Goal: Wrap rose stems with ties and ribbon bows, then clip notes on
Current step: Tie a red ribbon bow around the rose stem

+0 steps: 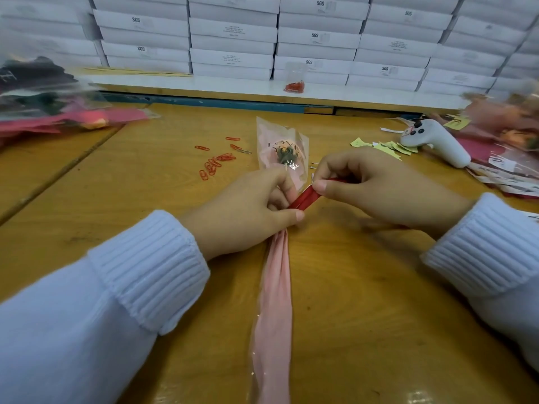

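My left hand [248,208] grips the wrapped rose [281,147] at its neck. The fingers curl round the gathered sleeve and the thumb tip presses the lower end of a red ribbon [303,198] against it. My right hand [376,188] pinches the ribbon's other end between thumb and forefinger, so the flat, glossy strip runs taut on a slant between my two hands, which are close together but not touching.

The rose lies along the middle of the yellow wood-grain bench [145,199] with its head pointing away from me. It sits in a cone of crinkled clear film over soft pink paper with dark lettering. The tail of the pink wrap [272,301] trails towards me in a long, narrow, pleated band. Ribbed white knit cuffs [151,272] cover both wrists.

Red wire paper clips [214,163] lie scattered to the left of the rose. To its right are torn pale-yellow paper notes [385,147] and a smooth white plastic handheld device [434,141] with dark buttons. At the left edge [58,112] and right edge [507,123] of the bench, blurred heaps of film-wrapped flowers spread out.

A small clear bag of red clips [294,86] sits on a white ledge beyond the bench, in front of stacked flat white cardboard boxes [233,33], some printed "SGS".
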### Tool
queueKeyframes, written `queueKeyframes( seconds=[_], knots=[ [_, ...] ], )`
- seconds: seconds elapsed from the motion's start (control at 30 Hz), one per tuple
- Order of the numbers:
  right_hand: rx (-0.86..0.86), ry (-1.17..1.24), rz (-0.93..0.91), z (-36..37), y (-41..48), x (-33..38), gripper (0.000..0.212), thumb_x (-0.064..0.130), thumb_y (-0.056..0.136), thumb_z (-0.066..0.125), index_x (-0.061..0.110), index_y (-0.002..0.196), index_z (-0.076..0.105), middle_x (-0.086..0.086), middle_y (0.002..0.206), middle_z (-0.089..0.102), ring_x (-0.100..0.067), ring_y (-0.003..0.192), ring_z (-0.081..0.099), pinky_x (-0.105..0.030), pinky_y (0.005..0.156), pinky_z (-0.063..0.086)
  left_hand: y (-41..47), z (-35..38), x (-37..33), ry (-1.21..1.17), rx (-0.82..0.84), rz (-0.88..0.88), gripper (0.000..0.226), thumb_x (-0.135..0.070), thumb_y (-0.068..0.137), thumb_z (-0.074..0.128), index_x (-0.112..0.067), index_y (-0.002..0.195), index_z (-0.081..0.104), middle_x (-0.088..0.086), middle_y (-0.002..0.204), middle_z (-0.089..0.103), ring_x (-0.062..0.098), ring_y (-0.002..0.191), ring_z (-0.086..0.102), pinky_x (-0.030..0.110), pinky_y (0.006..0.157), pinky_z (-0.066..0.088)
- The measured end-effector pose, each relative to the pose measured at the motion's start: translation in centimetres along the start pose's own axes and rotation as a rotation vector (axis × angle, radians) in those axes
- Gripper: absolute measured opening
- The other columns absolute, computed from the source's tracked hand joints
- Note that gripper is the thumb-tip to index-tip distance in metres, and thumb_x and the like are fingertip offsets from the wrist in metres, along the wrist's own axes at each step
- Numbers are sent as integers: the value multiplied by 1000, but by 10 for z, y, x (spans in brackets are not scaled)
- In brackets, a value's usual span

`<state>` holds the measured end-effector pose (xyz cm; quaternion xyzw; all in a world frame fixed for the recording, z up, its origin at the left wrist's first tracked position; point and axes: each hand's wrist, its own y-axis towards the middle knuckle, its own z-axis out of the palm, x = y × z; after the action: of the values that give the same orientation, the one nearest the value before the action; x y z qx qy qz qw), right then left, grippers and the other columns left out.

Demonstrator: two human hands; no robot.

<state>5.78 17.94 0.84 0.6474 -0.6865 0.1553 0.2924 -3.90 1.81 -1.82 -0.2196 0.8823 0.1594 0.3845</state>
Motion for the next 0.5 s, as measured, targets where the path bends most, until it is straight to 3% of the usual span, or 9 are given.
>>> queueKeyframes(
  seconds=[0.1,0.2,0.33,0.4,0.5],
  knots=[
    [0,-32,-12,0,0,0,14,21,91,59,15,82,67,7,67,57,0,59,48,-12,58,38,0,-2,-1,2,48,30,6,-24,89,62,-20,86,62,-17,75,72,-7,65,62,3,60,43],
    [-6,-36,-19,1,0,-1,14,20,91,59,14,81,67,6,67,57,0,57,49,-11,54,39,-2,-3,-3,-6,56,63,16,-23,92,57,-24,79,68,-20,74,70,-10,68,60,1,63,39],
    [0,-61,-47,5,-1,2,12,20,91,60,15,84,68,7,73,61,2,61,54,-9,53,43,-2,-3,0,-34,19,64,14,-22,87,64,-21,78,74,-15,76,71,-5,74,63,1,67,42],
    [7,-89,-65,6,-1,3,9,20,90,61,16,91,68,11,81,64,3,74,57,-8,57,45,-2,-3,0,-60,8,50,10,-21,85,67,-21,78,74,-14,75,71,-4,73,64,1,63,43],
    [-17,-142,-103,7,-1,3,13,24,87,62,21,98,67,12,92,66,0,89,59,-23,79,49,-1,-2,1,-90,1,31,7,-20,84,69,-20,78,73,-11,74,72,-2,72,66,3,63,45]
  ],
)
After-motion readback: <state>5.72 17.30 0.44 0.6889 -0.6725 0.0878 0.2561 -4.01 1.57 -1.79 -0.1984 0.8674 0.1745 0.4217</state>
